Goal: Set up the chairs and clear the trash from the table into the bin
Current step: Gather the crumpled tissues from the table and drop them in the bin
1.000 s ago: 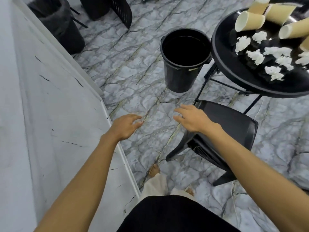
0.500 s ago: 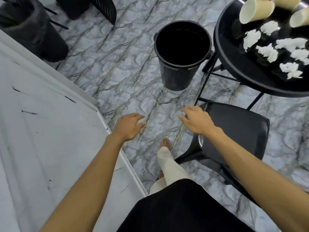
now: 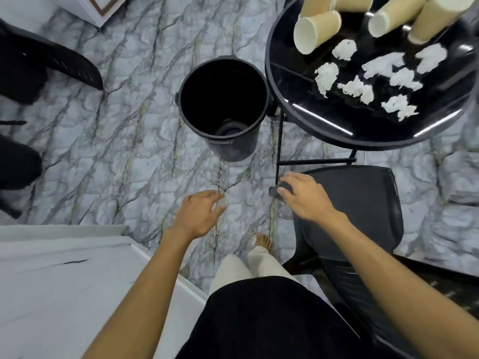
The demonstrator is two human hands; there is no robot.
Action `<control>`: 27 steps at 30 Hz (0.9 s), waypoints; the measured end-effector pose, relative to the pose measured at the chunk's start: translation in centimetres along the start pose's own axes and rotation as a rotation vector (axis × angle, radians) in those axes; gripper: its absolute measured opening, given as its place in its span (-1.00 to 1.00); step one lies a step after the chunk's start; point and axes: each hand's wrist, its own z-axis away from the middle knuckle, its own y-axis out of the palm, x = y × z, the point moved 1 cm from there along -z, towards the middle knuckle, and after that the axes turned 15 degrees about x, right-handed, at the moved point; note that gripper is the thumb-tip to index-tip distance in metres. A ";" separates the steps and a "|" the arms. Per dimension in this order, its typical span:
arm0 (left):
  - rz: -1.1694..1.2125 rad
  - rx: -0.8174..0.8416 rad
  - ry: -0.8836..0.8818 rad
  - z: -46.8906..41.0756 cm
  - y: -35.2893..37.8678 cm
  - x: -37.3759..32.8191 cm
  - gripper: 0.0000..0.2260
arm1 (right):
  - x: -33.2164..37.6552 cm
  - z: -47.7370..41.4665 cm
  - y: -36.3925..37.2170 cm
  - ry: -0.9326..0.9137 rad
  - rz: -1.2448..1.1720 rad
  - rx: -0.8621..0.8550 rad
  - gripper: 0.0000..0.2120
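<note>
- My right hand (image 3: pixel 305 200) curls its fingers (image 3: pixel 287 181) over the chair (image 3: pixel 363 203) corner, gripping it, I think
- My left hand (image 3: pixel 199 213) is loose, holding nothing
- The chair is near the bin (image 3: pixel 233 149); cups (image 3: pixel 317 31) and tissues (image 3: pixel 326 76) lie on the table (image 3: pixel 293 81) beside it

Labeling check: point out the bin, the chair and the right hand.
bin (image 3: pixel 233 150), head view, front wall.
chair (image 3: pixel 357 203), head view, seat.
right hand (image 3: pixel 303 200), head view, back of hand.

Indoor café-like room, marble floor (image 3: pixel 129 151), round black table (image 3: pixel 285 104), plastic chairs (image 3: pixel 363 198)
</note>
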 end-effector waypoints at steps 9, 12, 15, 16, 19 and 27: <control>-0.189 0.090 0.262 -9.2 -8.7 -3.0 -0.51 | -2.3 -2.1 -4.2 0.199 -0.238 -0.173 -0.60; -0.241 0.115 0.344 -12.4 -11.7 -4.3 -0.54 | -2.7 -2.8 -5.3 0.268 -0.303 -0.252 -0.62; -0.343 0.071 0.422 -15.1 -14.3 -5.9 -0.60 | -3.0 -3.2 -6.5 0.325 -0.361 -0.312 -0.61; -0.363 0.053 0.450 -15.9 -15.2 -6.6 -0.61 | -3.1 -3.2 -6.8 0.339 -0.384 -0.330 -0.60; -0.399 0.008 0.551 -17.6 -17.3 -9.3 -0.54 | -3.7 -3.3 -8.1 0.361 -0.441 -0.388 -0.60; -0.312 -0.140 0.663 -21.0 -20.1 -17.2 -0.64 | -7.5 -4.4 -12.4 0.361 -0.480 -0.506 -0.62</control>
